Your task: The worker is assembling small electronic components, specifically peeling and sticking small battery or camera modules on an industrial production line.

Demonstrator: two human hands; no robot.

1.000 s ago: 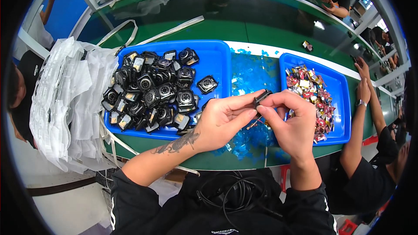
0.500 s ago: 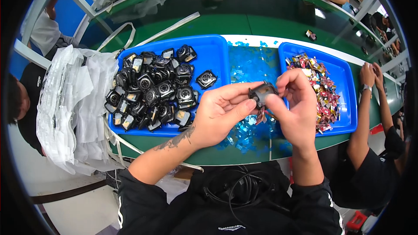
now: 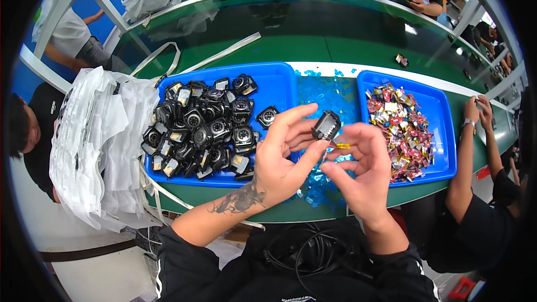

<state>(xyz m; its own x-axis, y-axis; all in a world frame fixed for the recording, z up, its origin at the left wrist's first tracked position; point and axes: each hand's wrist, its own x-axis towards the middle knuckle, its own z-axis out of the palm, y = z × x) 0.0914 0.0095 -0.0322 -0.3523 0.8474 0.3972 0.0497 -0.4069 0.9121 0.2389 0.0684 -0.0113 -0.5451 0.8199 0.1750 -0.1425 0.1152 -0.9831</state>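
Between the thumb and fingers of my left hand (image 3: 285, 154) is a black smartwatch case (image 3: 326, 126), tilted so its hollow, metallic inside shows. A short yellow flex ribbon (image 3: 341, 146) sticks out from its lower side towards my right hand (image 3: 361, 170). That hand is close beside the case, fingers loosely curled and thumb apart from them, with nothing visibly gripped. To the left, a blue tray (image 3: 282, 78) bears a heap of similar black watch cases (image 3: 204, 123). One watch case (image 3: 267, 116) lies apart from the heap.
A second blue tray (image 3: 444, 156) on the right holds small red, gold and silver parts (image 3: 398, 134). Blue film scraps (image 3: 321, 86) litter the green table (image 3: 268, 56) between the trays. White sheets (image 3: 100, 151) hang at the left. Co-workers' arms (image 3: 467, 156) are at the right.
The watch case has been turned so its inside faces up. My right fingers have come off its edge and dropped lower, opening. The whole view has shifted slightly.
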